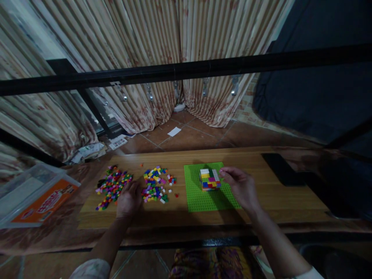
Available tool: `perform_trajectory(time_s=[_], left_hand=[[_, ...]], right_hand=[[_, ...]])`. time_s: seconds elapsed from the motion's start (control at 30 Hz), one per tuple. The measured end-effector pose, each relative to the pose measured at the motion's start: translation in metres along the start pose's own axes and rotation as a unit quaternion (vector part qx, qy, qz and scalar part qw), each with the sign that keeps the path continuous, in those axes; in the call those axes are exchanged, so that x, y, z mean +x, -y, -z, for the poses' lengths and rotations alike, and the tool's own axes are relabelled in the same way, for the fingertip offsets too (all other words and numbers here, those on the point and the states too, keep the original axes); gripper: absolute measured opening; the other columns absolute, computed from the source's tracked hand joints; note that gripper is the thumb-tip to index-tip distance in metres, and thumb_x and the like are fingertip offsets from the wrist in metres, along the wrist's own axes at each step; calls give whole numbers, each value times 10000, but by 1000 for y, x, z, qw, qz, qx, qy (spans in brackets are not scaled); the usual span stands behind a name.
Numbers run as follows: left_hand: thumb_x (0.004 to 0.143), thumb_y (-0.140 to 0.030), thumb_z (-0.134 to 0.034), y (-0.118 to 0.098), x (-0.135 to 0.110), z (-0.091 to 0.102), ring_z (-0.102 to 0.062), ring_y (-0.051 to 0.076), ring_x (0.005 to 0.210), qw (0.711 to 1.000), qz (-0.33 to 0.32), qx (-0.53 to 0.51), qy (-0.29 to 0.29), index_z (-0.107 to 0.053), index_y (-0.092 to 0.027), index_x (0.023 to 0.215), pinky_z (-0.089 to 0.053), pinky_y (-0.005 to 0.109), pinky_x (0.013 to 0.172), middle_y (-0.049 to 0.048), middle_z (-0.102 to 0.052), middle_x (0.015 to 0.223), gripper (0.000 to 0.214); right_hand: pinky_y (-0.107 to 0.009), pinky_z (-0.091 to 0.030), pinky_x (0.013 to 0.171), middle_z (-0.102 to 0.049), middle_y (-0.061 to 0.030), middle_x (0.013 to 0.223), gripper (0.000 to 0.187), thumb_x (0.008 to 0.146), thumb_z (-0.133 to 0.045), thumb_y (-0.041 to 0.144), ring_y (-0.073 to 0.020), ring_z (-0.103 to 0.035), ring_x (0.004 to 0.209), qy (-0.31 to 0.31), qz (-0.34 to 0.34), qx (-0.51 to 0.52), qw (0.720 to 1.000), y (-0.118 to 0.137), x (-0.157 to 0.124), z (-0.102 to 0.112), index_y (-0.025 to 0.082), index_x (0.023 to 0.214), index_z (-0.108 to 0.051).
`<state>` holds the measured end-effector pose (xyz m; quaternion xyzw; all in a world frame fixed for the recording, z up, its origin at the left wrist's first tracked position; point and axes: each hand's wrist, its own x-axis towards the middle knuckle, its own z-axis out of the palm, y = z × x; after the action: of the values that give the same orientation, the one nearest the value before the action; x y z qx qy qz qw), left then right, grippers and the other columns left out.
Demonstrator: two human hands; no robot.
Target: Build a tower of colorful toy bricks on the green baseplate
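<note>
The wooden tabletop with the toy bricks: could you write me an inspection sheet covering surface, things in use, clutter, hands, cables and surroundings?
Surface: light-brown wooden tabletop, grain visible.
Things in use: green studded baseplate bearing a small multicoloured brick block; to its left, a left heap and a right heap of loose, small multicoloured plastic bricks.
Clutter: black flat rectangular object toward the tabletop's right end; clear plastic box with an orange label, left of the tabletop.
Hands: left hand at the left heap's right edge, grip unclear; right hand beside the block, too small to tell what it holds.
Cables: nothing seen.
Surroundings: beige striped curtains, black bar, brown tiled floor, white paper sheet.
</note>
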<state>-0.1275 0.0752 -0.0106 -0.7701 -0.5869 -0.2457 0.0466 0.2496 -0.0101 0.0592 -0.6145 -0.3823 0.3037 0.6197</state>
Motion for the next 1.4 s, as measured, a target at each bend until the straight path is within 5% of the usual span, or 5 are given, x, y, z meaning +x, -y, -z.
perform_trajectory(time_s=[0.3, 0.57, 0.77, 1.27, 1.4], left_hand=[[888, -264, -403, -3, -1, -2, -620, 235, 973, 999, 16, -30, -1, -657, -194, 1008, -514, 358, 862, 100, -656, 1055, 290], [896, -239, -402, -3, -3, -3, -613, 228, 950, 999, 26, -19, 9, -653, -180, 970, -512, 349, 845, 100, -653, 1051, 268], [883, -206, -407, -3, -3, -4, -607, 229, 975, 999, 18, -32, 1, -644, -173, 965, -504, 361, 879, 106, -649, 1051, 253], [875, -202, -407, -5, -3, -1, -610, 223, 975, 998, 31, -44, 8, -645, -193, 964, -512, 360, 872, 91, -651, 1055, 254], [886, -234, -411, -5, -3, -2, -617, 227, 975, 999, 27, -38, 1, -639, -198, 962, -519, 347, 845, 88, -654, 1061, 244]], right_hand=[[-354, -515, 800, -733, -53, 921, 265, 793, -640, 442, -205, -667, 846, 40, 54, -101, 993, 0, -18, -6, 208, 898, -706], [-287, -472, 771, -714, -25, 878, 180, 896, -495, 230, -175, -656, 814, 246, 139, -270, 921, -15, -84, -80, 230, 870, -674], [-286, -440, 779, -687, -43, 876, 168, 884, -487, 175, -188, -629, 855, 257, 166, -377, 874, -32, -83, -101, 214, 843, -645], [-286, -420, 707, -644, -51, 888, 144, 869, -519, 222, -200, -594, 859, 219, 168, -445, 852, -32, -71, -120, 234, 806, -648], [-299, -434, 786, -653, -45, 902, 187, 890, -499, 199, -204, -580, 915, 217, 190, -397, 871, -27, -67, -119, 249, 847, -674]])
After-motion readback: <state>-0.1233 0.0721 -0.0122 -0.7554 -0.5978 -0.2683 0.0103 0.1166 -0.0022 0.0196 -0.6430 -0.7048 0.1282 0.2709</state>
